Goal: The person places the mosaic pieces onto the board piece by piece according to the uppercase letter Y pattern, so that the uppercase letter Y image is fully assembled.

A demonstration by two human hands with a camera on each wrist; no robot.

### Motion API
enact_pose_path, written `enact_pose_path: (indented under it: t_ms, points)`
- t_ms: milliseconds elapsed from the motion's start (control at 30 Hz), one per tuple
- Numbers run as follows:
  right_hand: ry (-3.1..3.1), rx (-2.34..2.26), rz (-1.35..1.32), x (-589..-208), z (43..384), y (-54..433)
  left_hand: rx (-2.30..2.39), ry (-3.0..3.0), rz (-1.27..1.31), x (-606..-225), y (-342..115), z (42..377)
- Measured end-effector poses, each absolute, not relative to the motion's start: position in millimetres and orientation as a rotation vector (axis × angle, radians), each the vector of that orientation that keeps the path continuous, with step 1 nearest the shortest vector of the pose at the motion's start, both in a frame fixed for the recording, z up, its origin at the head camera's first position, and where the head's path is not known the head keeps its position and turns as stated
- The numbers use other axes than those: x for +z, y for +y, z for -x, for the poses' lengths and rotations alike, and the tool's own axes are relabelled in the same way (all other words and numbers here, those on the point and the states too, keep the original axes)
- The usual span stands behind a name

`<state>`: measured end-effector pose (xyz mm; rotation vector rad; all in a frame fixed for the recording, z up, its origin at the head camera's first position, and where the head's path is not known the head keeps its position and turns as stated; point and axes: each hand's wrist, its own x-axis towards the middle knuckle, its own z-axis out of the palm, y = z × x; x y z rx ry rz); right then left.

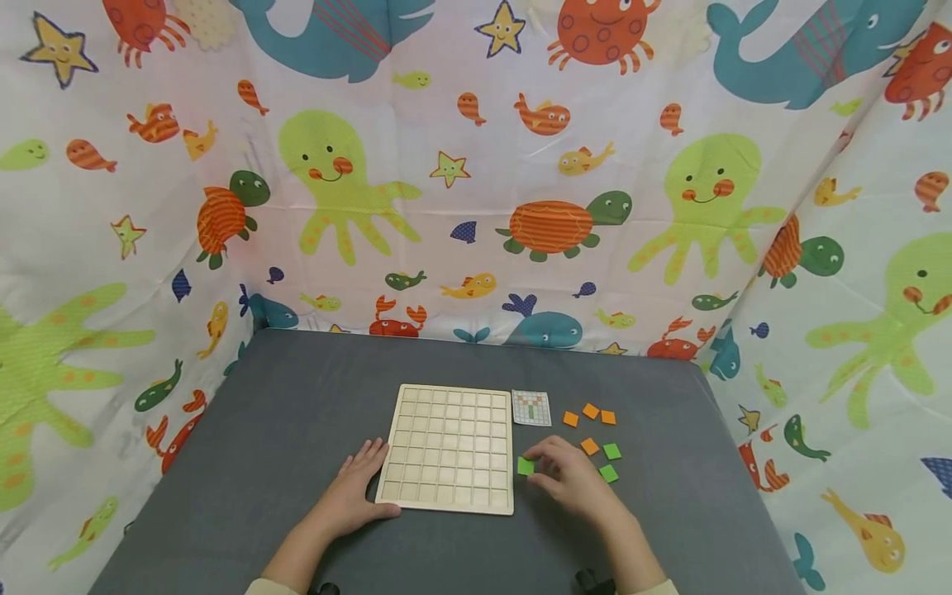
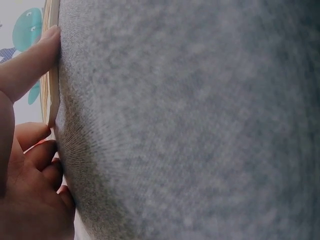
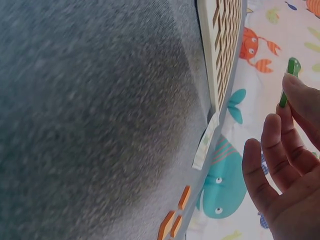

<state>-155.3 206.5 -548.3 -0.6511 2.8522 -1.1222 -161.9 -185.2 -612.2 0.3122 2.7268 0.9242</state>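
On the counter (image 1: 320, 388), my left hand (image 1: 349, 497), fingers loosely spread, rests against the wooden board's (image 1: 448, 450) near-left corner, probably steadying it. My right hand (image 1: 573, 478) pinches a green tile (image 1: 525, 466) beside the board's right edge, leaving its face visible. I count one board, one patterned card (image 1: 531, 408), four orange tiles (image 1: 589, 446), three green, including mine.

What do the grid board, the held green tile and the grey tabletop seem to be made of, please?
The grid board looks like smooth, pale wood, by its tan colour. The green tile may be smooth painted wood or plastic; its even colour leaves that open. The grey tabletop seems matt fabric, given its speckled, fibrous texture.
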Motion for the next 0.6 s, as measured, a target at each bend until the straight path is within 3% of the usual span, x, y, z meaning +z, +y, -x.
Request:
enact_pose_path:
  t_ms: [267, 600]
  points:
    - [2.868, -1.096, 0.580, -547, 159, 198, 0.933, 2.724, -0.306, -612, -184, 162]
    - [2.860, -1.136, 0.681, -549, 163, 189, 0.931, 2.723, -0.294, -613, -183, 162]
